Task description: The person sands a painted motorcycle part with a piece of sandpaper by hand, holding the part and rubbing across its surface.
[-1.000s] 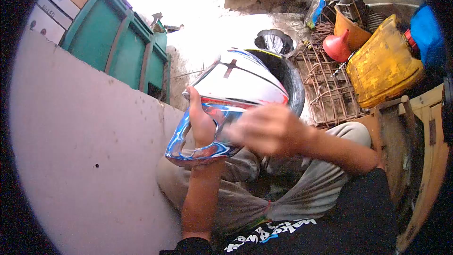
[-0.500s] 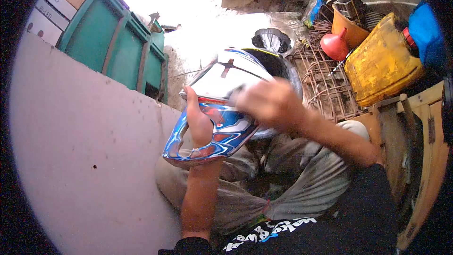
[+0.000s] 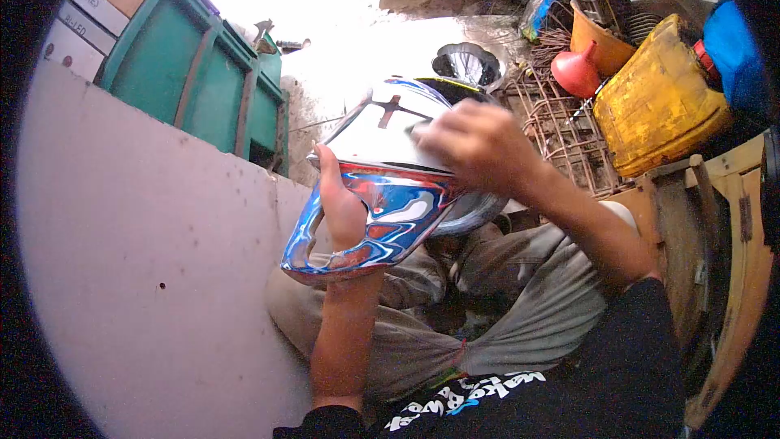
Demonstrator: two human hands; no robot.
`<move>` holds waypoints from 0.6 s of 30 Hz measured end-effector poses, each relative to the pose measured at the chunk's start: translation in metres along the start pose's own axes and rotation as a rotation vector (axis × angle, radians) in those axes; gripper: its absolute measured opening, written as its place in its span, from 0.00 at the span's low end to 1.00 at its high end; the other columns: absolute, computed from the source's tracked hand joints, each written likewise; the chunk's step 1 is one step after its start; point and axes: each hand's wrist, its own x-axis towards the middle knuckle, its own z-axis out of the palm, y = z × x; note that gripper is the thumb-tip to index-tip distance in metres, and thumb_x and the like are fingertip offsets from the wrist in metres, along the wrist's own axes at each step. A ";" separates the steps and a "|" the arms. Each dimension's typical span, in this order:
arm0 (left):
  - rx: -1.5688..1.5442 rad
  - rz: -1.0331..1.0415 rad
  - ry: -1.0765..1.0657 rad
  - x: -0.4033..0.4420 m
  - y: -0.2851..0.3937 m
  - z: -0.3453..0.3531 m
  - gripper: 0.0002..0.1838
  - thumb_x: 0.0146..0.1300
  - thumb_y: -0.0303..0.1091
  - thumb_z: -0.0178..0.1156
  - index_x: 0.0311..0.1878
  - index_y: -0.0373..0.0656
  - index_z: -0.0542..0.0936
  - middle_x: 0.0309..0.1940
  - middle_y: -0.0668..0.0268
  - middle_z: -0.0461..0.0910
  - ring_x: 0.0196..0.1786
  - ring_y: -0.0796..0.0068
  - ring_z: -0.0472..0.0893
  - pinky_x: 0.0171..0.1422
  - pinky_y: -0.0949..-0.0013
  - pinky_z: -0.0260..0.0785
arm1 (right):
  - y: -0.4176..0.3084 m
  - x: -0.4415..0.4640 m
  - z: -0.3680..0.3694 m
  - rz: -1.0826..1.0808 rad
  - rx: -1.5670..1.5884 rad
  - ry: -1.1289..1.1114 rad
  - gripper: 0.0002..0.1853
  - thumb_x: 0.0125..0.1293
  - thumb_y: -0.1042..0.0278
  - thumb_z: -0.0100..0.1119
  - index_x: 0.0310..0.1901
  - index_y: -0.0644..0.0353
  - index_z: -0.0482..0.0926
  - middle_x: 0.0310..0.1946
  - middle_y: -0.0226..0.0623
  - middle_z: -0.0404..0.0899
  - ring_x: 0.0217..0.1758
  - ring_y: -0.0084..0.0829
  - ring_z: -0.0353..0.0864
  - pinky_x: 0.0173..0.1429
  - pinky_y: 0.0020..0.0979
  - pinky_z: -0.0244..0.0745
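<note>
**Right hand [image 3: 475, 148] climbs the glossy, curved white-and-blue shell [image 3: 398, 207]!**

Left hand [image 3: 344, 210] grips it over the lap [image 3: 520, 293], through its opening; the blurred right, up from blue swirls onto white, pinches something small and dark [image 3: 418, 133].

My right hand [image 3: 479, 146] is blurred, and I can't tell what its fingertips hold. The panel [image 3: 382, 215] hides part of my left palm [image 3: 345, 215].
</note>
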 end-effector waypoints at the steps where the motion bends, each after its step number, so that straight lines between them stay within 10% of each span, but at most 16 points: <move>1: -0.019 -0.009 -0.012 -0.001 0.000 0.000 0.33 0.82 0.59 0.42 0.62 0.35 0.78 0.49 0.59 0.85 0.46 0.68 0.85 0.51 0.67 0.78 | 0.012 0.008 -0.001 -0.001 -0.005 -0.011 0.12 0.61 0.62 0.66 0.45 0.53 0.84 0.30 0.32 0.80 0.36 0.32 0.84 0.38 0.37 0.80; 5: -0.165 -0.043 -0.114 -0.007 0.004 0.007 0.33 0.82 0.59 0.42 0.63 0.34 0.77 0.51 0.57 0.85 0.48 0.66 0.86 0.53 0.65 0.79 | -0.055 -0.005 0.004 -0.307 0.088 0.181 0.10 0.62 0.66 0.63 0.44 0.53 0.84 0.31 0.29 0.77 0.34 0.28 0.82 0.37 0.31 0.80; 9: -0.229 -0.146 -0.559 0.028 -0.007 -0.050 0.33 0.82 0.59 0.42 0.63 0.35 0.77 0.49 0.58 0.85 0.47 0.67 0.86 0.50 0.65 0.80 | 0.000 0.002 -0.001 -0.013 -0.021 0.025 0.08 0.61 0.67 0.65 0.43 0.53 0.84 0.35 0.32 0.80 0.37 0.29 0.85 0.38 0.33 0.81; 12: 0.094 -0.023 -0.022 0.000 0.003 -0.004 0.32 0.82 0.59 0.42 0.61 0.36 0.78 0.45 0.61 0.86 0.41 0.71 0.85 0.41 0.69 0.79 | -0.006 0.001 0.005 -0.061 0.086 0.014 0.08 0.61 0.67 0.65 0.42 0.54 0.84 0.39 0.33 0.82 0.40 0.31 0.86 0.45 0.36 0.84; 18: -0.183 -0.056 -0.300 0.016 -0.005 -0.026 0.32 0.82 0.59 0.43 0.61 0.37 0.78 0.45 0.61 0.86 0.41 0.70 0.85 0.43 0.66 0.79 | 0.002 -0.005 0.008 0.021 0.173 0.010 0.14 0.62 0.63 0.67 0.48 0.56 0.85 0.41 0.38 0.87 0.43 0.36 0.90 0.46 0.37 0.87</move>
